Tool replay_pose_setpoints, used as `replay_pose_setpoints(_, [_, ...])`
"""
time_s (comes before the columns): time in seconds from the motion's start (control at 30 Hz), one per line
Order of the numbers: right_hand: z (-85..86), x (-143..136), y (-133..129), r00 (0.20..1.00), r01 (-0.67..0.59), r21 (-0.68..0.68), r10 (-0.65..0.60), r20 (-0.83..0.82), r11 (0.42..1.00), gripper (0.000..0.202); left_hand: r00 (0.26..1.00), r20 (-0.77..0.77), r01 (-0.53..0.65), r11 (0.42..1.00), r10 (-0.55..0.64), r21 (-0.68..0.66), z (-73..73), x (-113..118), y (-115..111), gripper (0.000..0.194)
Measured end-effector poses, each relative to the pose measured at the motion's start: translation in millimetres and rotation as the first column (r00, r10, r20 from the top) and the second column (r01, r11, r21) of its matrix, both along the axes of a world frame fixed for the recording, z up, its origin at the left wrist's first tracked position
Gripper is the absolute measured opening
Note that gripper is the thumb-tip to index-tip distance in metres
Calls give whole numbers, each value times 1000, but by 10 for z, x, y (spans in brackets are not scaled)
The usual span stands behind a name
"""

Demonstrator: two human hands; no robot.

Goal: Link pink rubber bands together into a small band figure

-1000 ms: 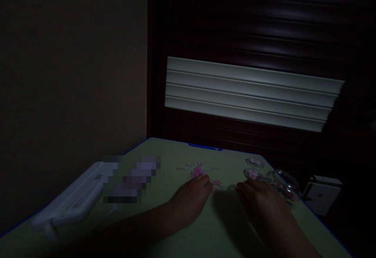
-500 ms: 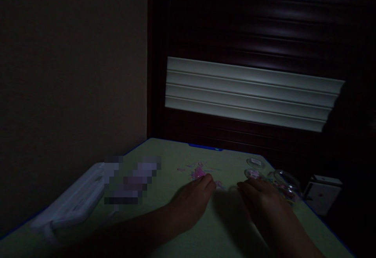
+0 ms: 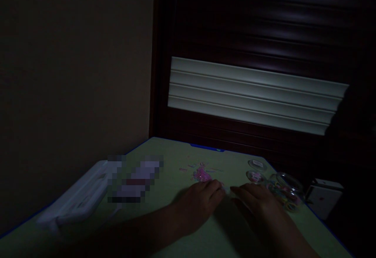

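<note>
Pink heap just past the left hand, with right fingertips farther off

Lies on the green table [image 3: 172, 152], beyond the left hand [image 3: 198, 201] and slightly to the left of its fingertips: a pink heap [image 3: 201, 174] of tiny pieces. Seems to have no clear long axis as a whole; more of a loose mound, with slender pieces [image 3: 214, 170] scattered around the far and left sides, some lying roughly crosswise to the line of reach. Near the heap's right-hand, near edge, very close to the left knuckles, perhaps partly covered by them in this view. Clearly nearer to the left hand than to the right hand [image 3: 258, 201], and off to the left of the right fingertips, a little farther out.

On the left, fingers bent and drawn together in a narrow bunch, pointing inward to the right. On the right, also narrow, with thumb and forefinger only slightly parted, pointing inward to the left. Between the two sets of tips, near to both, a faint pale shape [image 3: 226, 189]; too dim to tell whether pinched by either hand or lying underneath.

Just beyond the right hand, a small round container [image 3: 256, 177] with pink and white contents, and past it a clear disc [image 3: 257, 165] with a label. To the right, near the knuckles, a clear jar [image 3: 286, 193] of coloured bands.
</note>
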State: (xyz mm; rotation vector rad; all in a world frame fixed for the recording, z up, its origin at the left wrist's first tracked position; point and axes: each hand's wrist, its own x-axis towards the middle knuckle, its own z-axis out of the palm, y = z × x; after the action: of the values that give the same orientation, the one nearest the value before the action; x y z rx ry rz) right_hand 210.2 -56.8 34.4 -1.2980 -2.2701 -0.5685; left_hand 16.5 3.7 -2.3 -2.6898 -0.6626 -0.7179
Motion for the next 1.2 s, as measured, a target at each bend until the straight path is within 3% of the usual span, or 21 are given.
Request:
replay_pose_setpoints(0.3, [69,-66,-36,999,45,-99,-46,-15,994,20,1000,-4,16,999,-16,37,18,-4,-12,16])
replay_pose_setpoints(0.63, [83,-59,-81,998,-22,-35,20,-63,999,24,1000,-9,-4,1000,4,19,4,9,4,16])
replay_pose_setpoints(1.2, [96,-66,-74,996,82,-47,-84,-41,996,23,999,-6,33,995,-32,89,56,-4,-17,14])
